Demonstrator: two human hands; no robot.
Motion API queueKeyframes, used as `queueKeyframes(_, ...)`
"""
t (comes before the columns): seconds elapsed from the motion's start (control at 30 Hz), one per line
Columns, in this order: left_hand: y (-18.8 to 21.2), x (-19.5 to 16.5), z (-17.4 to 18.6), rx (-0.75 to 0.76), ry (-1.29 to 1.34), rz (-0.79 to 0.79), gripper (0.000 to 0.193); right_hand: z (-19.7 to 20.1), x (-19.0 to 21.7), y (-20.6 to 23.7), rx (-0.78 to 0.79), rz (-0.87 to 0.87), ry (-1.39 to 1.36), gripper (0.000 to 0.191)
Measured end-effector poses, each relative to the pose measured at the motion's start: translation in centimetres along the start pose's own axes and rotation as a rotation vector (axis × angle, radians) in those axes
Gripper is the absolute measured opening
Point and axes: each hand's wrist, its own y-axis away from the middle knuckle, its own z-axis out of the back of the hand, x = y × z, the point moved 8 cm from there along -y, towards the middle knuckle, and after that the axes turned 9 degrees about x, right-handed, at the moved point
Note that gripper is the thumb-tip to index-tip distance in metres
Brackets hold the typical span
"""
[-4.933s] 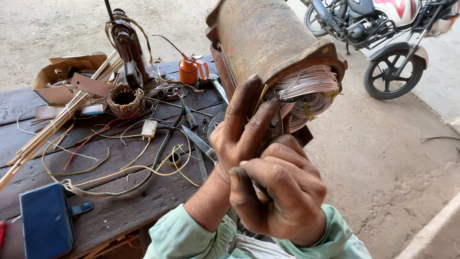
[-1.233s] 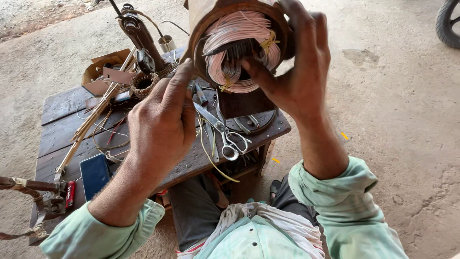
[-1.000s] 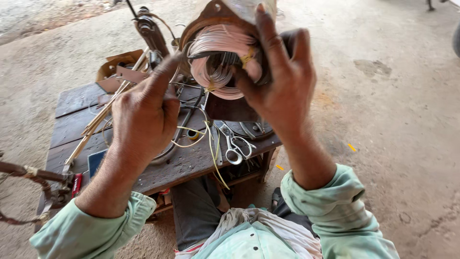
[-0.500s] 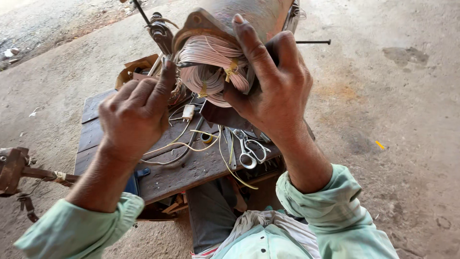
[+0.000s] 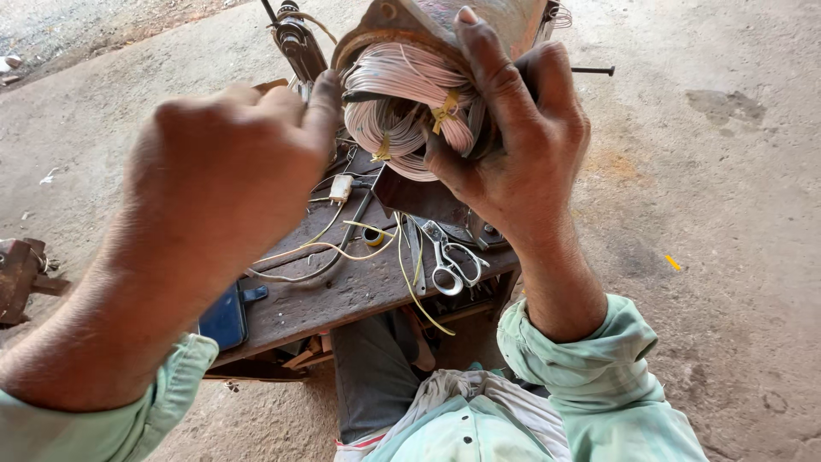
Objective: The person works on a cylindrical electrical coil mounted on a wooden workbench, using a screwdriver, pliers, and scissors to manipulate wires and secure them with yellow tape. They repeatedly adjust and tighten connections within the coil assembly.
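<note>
a: what is the right hand (image 5: 513, 145) doing?
b: it clasps the end of the rusty motor housing (image 5: 445, 21), fingers curled over the pale winding coil (image 5: 402, 103), thumb pressed on the coil's lower edge, forefinger stretched up over the rim.
a: and the left hand (image 5: 222, 180)?
b: raised close to the camera, back toward us, fingers bunched in a loose fist, forefinger tip touching the coil's left side. whether it pinches a strand, i cannot tell.
a: where does the housing sit?
b: lifted between both hands, above the wooden bench (image 5: 342, 299). below the right wrist lie scissors (image 5: 449, 261) and loose yellow wires (image 5: 376, 244); a dark phone (image 5: 224, 316) lies under the left forearm.
</note>
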Motion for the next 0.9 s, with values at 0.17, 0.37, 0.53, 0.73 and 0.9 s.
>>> queueKeyframes(0.17, -1.5, 1.9, 1.6, 0.064, -0.049, -0.050, 0.038, 0.2, 0.1, 0.0, -0.003, 0.002, 0.008, 0.082)
queueKeyframes(0.37, 0.1, 0.5, -2.8, 0.090, 0.193, 0.070, 0.038, 0.4, 0.1, 0.0, -0.012, 0.010, -0.019, 0.083)
queueKeyframes(0.53, 2.4, -1.2, -5.3, -0.374, 0.803, 0.332, 0.027, -0.2, -0.8, 0.3, -0.029, -0.012, -0.016, 0.083)
queueKeyframes(0.73, 3.5, -6.5, -6.8, -0.684, 1.320, 0.619, 0.034, 0.1, -2.2, -0.1, -0.025, 0.056, -0.028, 0.072)
queueKeyframes(0.9, 4.1, -7.6, -6.7, -0.707, 1.417, 0.676, 0.044, 1.4, -3.5, 0.0, 0.059, 0.097, 0.029, 0.081)
